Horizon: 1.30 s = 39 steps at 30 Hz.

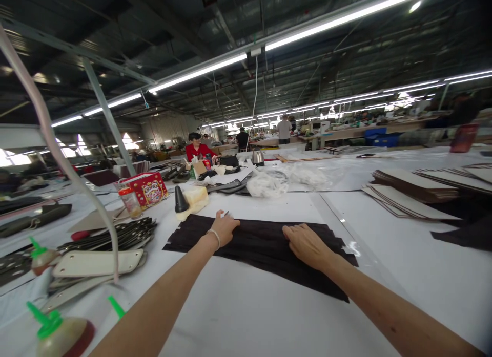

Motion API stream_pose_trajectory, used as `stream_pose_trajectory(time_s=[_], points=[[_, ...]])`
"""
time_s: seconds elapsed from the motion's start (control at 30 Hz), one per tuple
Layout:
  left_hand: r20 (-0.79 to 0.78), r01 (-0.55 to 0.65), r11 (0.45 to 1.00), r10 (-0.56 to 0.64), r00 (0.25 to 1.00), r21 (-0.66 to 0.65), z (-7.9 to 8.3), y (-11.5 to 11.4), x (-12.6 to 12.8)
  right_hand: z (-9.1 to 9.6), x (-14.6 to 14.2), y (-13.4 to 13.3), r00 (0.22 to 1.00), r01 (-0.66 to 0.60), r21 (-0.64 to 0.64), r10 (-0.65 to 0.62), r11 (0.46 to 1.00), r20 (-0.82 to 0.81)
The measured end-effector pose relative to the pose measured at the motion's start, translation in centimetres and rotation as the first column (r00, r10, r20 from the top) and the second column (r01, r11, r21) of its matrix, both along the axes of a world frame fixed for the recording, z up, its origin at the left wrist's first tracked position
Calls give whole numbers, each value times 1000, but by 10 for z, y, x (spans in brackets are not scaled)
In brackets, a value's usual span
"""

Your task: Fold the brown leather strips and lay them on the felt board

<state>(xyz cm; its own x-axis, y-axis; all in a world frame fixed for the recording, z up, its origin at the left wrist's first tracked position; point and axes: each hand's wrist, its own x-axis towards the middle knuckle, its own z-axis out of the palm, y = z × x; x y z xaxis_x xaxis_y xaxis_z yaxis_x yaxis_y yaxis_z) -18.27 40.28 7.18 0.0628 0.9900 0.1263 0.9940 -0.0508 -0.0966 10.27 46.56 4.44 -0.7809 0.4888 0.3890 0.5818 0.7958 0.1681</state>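
Note:
A long strip of dark fabric [261,247] lies across the white tabletop, with notched, uneven short ends. My left hand [224,230], with a pale bracelet at the wrist, is closed at the strip's far edge, left of its middle. Something small and thin shows above those fingers, too small to name. Farther right, my right hand [305,244] rests on the same strip with curled fingers pinching its far edge. Just beyond the left end stand a black cone [181,199] and a yellowish sponge-like block [197,198].
Green-tipped squeeze bottles [63,334] and stacked pale strips [98,263] are at left, near a hanging hose [77,177]. Behind them sits a red box [148,188]. Stacked panels [415,185] lie at right; crumpled plastic [269,182] lies ahead. A person in red [200,151] is beyond.

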Motion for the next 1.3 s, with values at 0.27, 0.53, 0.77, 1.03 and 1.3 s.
stream_pose_trajectory(time_s=[0.27, 0.53, 0.77, 1.03, 1.3], points=[[-127, -252, 968, 251, 960, 10, -14, -31, -30, -19, 19, -24, 997, -55, 85, 50, 995, 61], [-148, -383, 923, 383, 912, 25, -23, -51, -32, -17, 21, -40, 999, -41, 45, 41, 998, 10], [-38, -37, 996, 34, 999, -79, -30, -49, 12, -9, 17, -52, 1000, -9, -46, 8, 999, -26], [13, 37, 992, -35, 999, -123, -35, -37, 34, -18, 13, -56, 997, 76, -130, -79, 989, -21], [3, -24, 991, 25, 1000, -133, -33, -35, 25, -17, 13, -45, 992, 114, -213, -123, 970, -31]])
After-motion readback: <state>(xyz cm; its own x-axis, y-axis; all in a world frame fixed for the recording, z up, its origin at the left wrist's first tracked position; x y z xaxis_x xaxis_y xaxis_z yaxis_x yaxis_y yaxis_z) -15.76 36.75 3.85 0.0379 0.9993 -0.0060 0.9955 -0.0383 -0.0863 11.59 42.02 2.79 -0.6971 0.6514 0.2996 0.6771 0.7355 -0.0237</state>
